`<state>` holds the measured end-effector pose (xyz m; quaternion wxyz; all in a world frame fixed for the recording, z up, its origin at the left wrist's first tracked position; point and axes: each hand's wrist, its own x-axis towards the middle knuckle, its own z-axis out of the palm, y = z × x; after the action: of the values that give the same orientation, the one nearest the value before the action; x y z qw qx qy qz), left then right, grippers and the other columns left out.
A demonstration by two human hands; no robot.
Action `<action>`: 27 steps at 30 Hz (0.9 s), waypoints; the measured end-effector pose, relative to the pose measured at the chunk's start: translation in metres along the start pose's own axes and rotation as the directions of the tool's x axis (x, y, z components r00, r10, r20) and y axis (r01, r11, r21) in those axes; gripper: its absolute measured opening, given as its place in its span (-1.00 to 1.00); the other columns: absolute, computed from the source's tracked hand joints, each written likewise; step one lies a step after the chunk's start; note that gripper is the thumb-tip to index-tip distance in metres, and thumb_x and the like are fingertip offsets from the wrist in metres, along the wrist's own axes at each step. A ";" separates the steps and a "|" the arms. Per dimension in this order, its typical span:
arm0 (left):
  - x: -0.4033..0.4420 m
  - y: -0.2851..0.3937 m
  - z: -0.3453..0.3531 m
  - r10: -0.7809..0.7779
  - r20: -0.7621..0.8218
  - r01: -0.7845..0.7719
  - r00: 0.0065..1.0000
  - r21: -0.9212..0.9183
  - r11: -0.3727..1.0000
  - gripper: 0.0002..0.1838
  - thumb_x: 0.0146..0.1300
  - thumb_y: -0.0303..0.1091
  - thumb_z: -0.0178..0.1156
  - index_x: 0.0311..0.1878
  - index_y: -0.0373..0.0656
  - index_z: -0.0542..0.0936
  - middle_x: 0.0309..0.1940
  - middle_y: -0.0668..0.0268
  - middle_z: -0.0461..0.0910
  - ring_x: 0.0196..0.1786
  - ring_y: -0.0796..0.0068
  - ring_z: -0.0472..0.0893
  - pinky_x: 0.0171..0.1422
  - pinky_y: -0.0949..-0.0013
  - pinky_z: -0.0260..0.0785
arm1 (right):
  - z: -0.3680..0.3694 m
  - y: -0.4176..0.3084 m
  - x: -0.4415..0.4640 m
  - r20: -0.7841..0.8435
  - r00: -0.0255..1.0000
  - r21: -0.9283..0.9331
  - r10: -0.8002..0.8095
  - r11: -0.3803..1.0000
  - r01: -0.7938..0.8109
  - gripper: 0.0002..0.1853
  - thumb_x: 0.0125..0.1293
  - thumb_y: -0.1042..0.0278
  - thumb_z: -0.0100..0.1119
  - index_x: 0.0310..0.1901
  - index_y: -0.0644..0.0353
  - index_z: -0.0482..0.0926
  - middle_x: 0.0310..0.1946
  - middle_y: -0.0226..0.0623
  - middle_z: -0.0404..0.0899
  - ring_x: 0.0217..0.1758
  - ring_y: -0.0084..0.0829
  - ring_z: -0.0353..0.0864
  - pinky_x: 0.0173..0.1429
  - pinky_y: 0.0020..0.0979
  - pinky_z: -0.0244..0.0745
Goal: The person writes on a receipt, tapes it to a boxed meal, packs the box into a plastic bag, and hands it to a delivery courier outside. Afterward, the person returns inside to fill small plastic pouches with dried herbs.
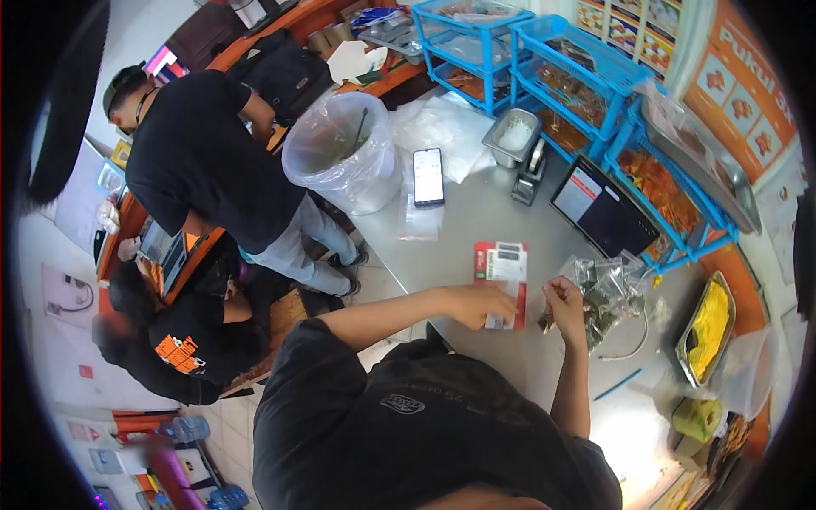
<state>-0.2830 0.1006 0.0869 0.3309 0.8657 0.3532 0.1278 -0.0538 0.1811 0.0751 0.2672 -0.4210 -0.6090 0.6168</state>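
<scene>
- The left hand (486,306) is palm down with bent fingers over the lower part of a red-and-white printed card (501,262); I cannot tell whether it grips or only rests there.
- The right hand (565,308) is just beside it, thumb and fingers drawn close together; a small dark item (546,324) shows at its underside, and I cannot tell if it is held.
- The card lies on the metal worktop (476,223), right of the frame's centre.
- Clear plastic sachets (614,297) with dark green contents are piled near the right hand, on its right.
- A thin blue stick (618,384) lies below the pile.
- At upper centre, a smartphone (428,178) with a lit screen lies near a bucket (365,194) lined with clear plastic.
- A tablet (605,210) leans before blue plastic racks (612,85) at upper right.
- At far right, a metal tray holds a yellow mass (710,327).
- A person in a black T-shirt (208,153) stands at upper left.
</scene>
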 end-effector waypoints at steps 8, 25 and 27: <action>-0.071 -0.148 -0.090 -0.630 -0.773 0.915 0.074 -0.198 0.350 -0.08 -0.01 -0.01 0.32 0.35 -0.24 0.14 0.37 -0.06 0.09 0.17 -0.10 0.37 0.25 0.05 0.24 | 0.112 -0.058 0.107 0.213 0.957 -0.116 -0.199 0.967 0.227 -0.80 0.20 0.40 0.22 -0.16 0.22 0.49 -0.47 -0.35 0.54 -0.42 -0.60 0.49 -0.33 -0.51 0.41; -0.093 -0.189 -0.120 -0.823 -0.462 0.814 0.330 -0.303 0.497 0.17 -0.09 -0.02 0.35 0.44 -0.25 -0.19 0.42 -0.09 -0.19 0.34 -0.15 0.12 0.22 -0.06 0.28 | 0.254 -0.035 0.420 0.024 0.989 -0.954 -0.144 0.293 0.066 -0.67 0.13 0.11 0.12 -0.24 0.19 0.65 -0.18 -0.08 0.61 -0.05 -0.10 0.56 0.06 -0.19 0.48; -0.096 -0.191 -0.124 -0.820 -0.464 0.779 0.336 -0.352 0.519 0.16 -0.09 -0.06 0.36 0.43 -0.27 -0.18 0.41 -0.15 -0.19 0.32 -0.16 0.15 0.24 -0.04 0.26 | 0.246 -0.034 0.436 0.071 0.994 -0.934 -0.080 0.346 0.094 -0.64 0.14 0.05 0.09 -0.30 0.20 0.67 -0.22 -0.06 0.63 -0.10 -0.09 0.58 0.05 -0.20 0.48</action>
<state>-0.5087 0.1954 0.0542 0.2540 0.4840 0.8086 0.2176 -0.4870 0.4228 -0.0002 0.0082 -0.4614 -0.8748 0.1475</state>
